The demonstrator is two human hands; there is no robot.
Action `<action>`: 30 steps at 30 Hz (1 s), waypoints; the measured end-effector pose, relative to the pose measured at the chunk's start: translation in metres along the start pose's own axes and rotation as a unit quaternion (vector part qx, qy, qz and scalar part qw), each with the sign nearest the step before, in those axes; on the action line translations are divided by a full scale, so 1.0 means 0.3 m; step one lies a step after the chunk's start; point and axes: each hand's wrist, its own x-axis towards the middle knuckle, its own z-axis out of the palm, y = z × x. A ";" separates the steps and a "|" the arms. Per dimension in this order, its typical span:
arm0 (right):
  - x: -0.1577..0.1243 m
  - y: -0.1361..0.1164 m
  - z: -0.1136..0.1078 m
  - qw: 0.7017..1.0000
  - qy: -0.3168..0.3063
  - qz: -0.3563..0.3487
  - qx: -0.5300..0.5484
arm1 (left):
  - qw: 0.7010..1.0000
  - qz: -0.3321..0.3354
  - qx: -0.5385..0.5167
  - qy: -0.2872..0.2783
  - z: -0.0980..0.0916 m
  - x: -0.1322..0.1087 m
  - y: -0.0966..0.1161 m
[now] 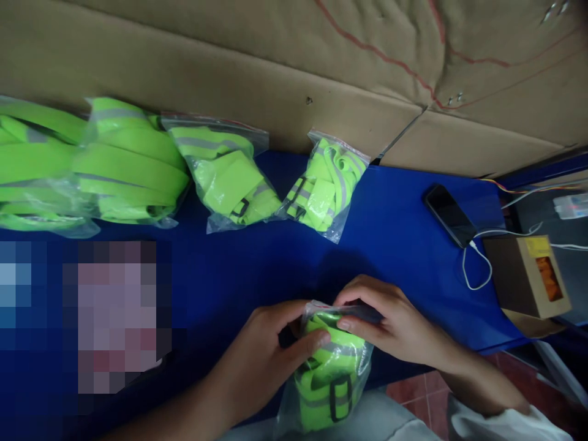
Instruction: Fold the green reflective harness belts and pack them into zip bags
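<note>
A big brown wall that looks like cardboard [229,67] fills the top of the frame, with wavy red lines [367,48] at the upper right. Below it is a wide, shiny blue table [390,208]. Two fat clear plastic bags [128,159] of bright yellow-green straps with grey stripes sit side by side at the left. At the lower left, a pale, pinkish patch [117,312] is too blurred to tell what it is.

Two smaller clear bags [229,177] of the same straps lie near the upper middle. One more clear zip bag of yellow-green straps [337,380] is at the bottom middle. The left hand [280,343] is closed on its top left edge, thumb in front. The right hand [386,315] pinches its top right edge.

At the right is a small brown box [528,275] with an orange window. Left of it lies a black phone [450,214] with a thin white cord [490,269]. A black buckle [340,398] shows through the held bag. The box's yellow label [537,246] has words too small to read.
</note>
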 end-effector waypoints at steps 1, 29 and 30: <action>0.001 -0.002 0.000 1.000 0.000 -0.006 -0.006 | 1.000 -0.001 0.002 -0.013 0.004 0.001 0.000; 0.013 -0.018 0.044 1.000 -0.017 0.001 0.011 | 0.992 0.047 0.106 -0.059 0.051 0.006 -0.035; 0.014 -0.019 0.046 1.000 -0.021 0.001 0.019 | 0.991 0.044 0.111 -0.062 0.053 0.005 -0.034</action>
